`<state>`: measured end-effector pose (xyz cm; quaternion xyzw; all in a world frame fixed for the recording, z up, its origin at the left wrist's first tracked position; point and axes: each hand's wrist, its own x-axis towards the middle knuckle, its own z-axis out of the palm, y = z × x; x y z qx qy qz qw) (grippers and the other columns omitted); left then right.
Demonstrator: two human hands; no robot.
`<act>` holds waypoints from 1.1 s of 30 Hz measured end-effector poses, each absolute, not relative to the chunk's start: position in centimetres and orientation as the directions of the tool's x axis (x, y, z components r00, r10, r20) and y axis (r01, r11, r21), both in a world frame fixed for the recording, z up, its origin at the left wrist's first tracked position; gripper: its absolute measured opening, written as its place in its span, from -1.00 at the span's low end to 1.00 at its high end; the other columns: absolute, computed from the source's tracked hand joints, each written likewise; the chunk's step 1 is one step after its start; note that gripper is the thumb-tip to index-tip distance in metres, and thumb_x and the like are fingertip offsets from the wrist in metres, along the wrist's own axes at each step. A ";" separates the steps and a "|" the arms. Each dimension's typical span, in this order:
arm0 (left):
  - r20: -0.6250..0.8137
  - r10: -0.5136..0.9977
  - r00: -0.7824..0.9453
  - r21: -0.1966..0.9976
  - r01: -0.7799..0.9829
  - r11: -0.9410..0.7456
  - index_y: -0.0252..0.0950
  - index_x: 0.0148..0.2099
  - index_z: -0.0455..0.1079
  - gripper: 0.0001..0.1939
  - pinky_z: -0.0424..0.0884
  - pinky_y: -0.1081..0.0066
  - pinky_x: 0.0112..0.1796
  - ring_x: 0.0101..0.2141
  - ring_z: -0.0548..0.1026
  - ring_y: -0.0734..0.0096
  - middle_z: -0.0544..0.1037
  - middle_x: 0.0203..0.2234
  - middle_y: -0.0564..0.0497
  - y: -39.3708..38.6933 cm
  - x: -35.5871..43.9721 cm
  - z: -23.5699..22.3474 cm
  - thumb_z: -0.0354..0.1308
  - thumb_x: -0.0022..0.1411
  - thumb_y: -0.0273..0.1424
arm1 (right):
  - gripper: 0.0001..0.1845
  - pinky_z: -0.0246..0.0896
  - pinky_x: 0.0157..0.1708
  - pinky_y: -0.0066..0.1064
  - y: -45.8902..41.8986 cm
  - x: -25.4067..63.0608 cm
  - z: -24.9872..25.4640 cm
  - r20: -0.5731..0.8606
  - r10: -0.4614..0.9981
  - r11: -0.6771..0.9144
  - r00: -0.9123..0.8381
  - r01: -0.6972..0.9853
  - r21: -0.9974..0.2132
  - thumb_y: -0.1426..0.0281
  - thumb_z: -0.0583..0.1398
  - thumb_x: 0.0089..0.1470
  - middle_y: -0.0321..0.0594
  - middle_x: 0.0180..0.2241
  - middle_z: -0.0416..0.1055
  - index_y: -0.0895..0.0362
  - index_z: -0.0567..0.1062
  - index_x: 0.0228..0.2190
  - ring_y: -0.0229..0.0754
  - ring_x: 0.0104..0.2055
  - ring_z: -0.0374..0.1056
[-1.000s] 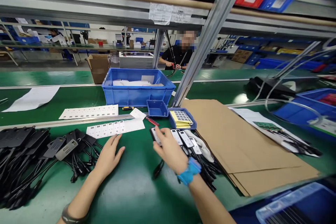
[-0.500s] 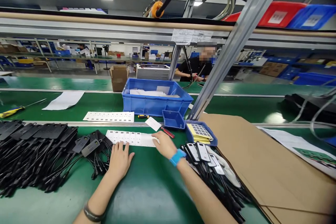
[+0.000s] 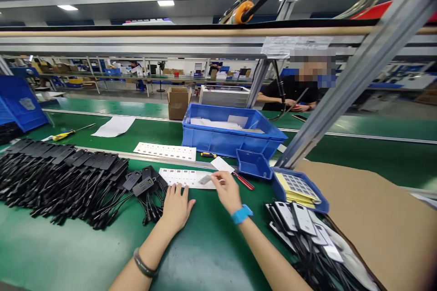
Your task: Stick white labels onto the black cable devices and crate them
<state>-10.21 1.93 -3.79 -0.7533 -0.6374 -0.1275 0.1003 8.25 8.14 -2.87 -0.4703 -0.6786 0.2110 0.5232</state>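
Note:
My left hand (image 3: 176, 207) lies flat with fingers spread, its fingertips on the lower edge of a white label sheet (image 3: 186, 185). Between the thumb and finger of my right hand (image 3: 225, 188) is a small greyish label (image 3: 205, 179), held tilted over the sheet's right part. Several labels with dark windows still sit in a row on the sheet's left part. Black adapters with cables (image 3: 145, 185) lie just left of my left hand. To the right of my right hand is a pile of cabled adapters with white faces (image 3: 302, 219).
Behind the sheet are a second label sheet (image 3: 165, 151), a large blue bin (image 3: 218, 142), a small blue tray (image 3: 254, 163) and a red-handled tool (image 3: 244, 182). A tray with yellow-backed stickers (image 3: 297, 188) stands by the slanted metal post (image 3: 355, 72). Cardboard (image 3: 372, 204) lies right. A person (image 3: 290, 91) sits opposite.
My right hand has moved from the white-faced adapters to the label sheet and now lifts a label from it. My left hand has come onto the sheet's edge. The view has swung left.

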 end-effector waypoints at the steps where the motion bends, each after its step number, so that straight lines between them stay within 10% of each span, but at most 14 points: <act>1: 0.322 0.937 0.135 0.007 0.989 -0.145 -0.32 0.16 0.30 -0.55 0.30 0.19 0.00 -0.01 0.38 0.09 0.43 -0.01 -0.20 1.9 -10.6 -3.2 0.10 0.26 -0.29 | -0.77 0.26 -0.35 -0.31 7.4 8.8 -2.5 0.504 0.863 0.452 0.033 0.391 -0.801 0.23 0.10 0.18 -0.15 -0.33 0.37 0.13 0.43 -0.36 -0.11 -0.28 0.33; 7: 0.442 0.855 -0.274 0.019 0.955 0.296 -0.62 0.07 0.29 -0.57 0.30 -0.04 -0.21 -0.10 0.36 -0.19 0.37 -0.11 -0.49 0.7 -16.2 1.9 -0.24 0.24 -0.63 | -0.74 0.21 -0.34 -0.34 3.1 11.4 -2.1 0.360 0.919 0.337 0.164 0.151 -0.929 0.15 0.17 0.13 -0.25 -0.37 0.31 0.10 0.35 -0.30 -0.21 -0.39 0.26; 10: 0.457 0.825 -0.332 0.045 0.935 0.351 -0.55 -0.15 0.40 -0.69 0.31 -0.04 -0.22 -0.13 0.36 -0.22 0.40 -0.19 -0.44 0.1 -18.0 3.2 -0.13 0.26 -0.51 | -0.73 0.20 -0.39 -0.35 2.2 11.5 -2.6 0.334 0.926 0.319 0.178 0.105 -0.942 0.14 0.17 0.13 -0.28 -0.38 0.26 0.07 0.33 -0.28 -0.22 -0.42 0.24; 13: 0.476 0.822 -0.312 0.107 0.948 0.298 -0.45 0.03 0.30 -0.64 0.35 0.15 -0.24 -0.18 0.42 -0.03 0.44 -0.20 -0.27 0.2 -17.7 3.6 -0.08 0.33 -0.30 | -0.75 0.20 -0.40 -0.35 2.0 11.2 -3.0 0.308 0.939 0.304 0.151 0.048 -0.951 0.15 0.15 0.16 -0.32 -0.43 0.21 0.06 0.31 -0.26 -0.23 -0.46 0.21; 17: 0.480 0.828 -0.290 0.494 0.869 0.019 -0.29 0.04 0.28 -0.55 0.33 0.32 -0.33 -0.26 0.46 0.14 0.46 -0.23 -0.12 0.3 -14.9 3.7 0.02 0.27 -0.08 | -0.78 0.15 -0.43 -0.38 1.9 11.2 -3.0 0.262 0.960 0.269 0.101 -0.063 -0.961 0.17 0.11 0.21 -0.34 -0.45 0.20 0.06 0.31 -0.23 -0.27 -0.49 0.19; 22: -0.079 0.995 -0.058 0.989 0.124 0.086 -0.28 -0.06 0.34 -0.57 0.26 0.46 -0.51 -0.55 0.34 0.48 0.41 -0.43 0.04 -0.3 -10.3 2.5 0.12 0.19 -0.05 | -0.80 0.10 -0.51 -0.45 1.3 11.4 -2.4 0.210 0.977 0.212 0.033 -0.201 -0.956 0.20 0.09 0.23 -0.38 -0.48 0.15 0.06 0.31 -0.23 -0.32 -0.53 0.12; 25: -0.277 0.936 0.218 0.919 -0.225 0.325 -0.31 0.04 0.31 -0.55 0.38 0.41 -0.35 -0.43 0.42 0.47 0.45 -0.31 -0.04 -1.1 -7.8 1.3 0.22 0.16 -0.21 | -0.80 0.06 -0.57 -0.48 1.0 11.3 -1.9 0.189 0.982 0.186 0.000 -0.181 -0.966 0.20 0.12 0.20 -0.37 -0.48 0.18 0.09 0.34 -0.29 -0.35 -0.57 0.08; 33: -0.298 0.862 0.410 0.856 -0.284 0.431 -0.19 0.14 0.27 -0.41 0.44 0.23 -0.17 -0.27 0.47 0.34 0.39 -0.12 -0.09 -2.4 -5.2 -0.3 0.28 0.04 -0.48 | -0.79 0.23 -0.47 -0.46 0.5 10.9 -1.5 0.205 0.979 0.205 -0.006 0.036 -0.978 0.23 0.20 0.11 -0.28 -0.47 0.31 0.13 0.45 -0.35 -0.25 -0.42 0.26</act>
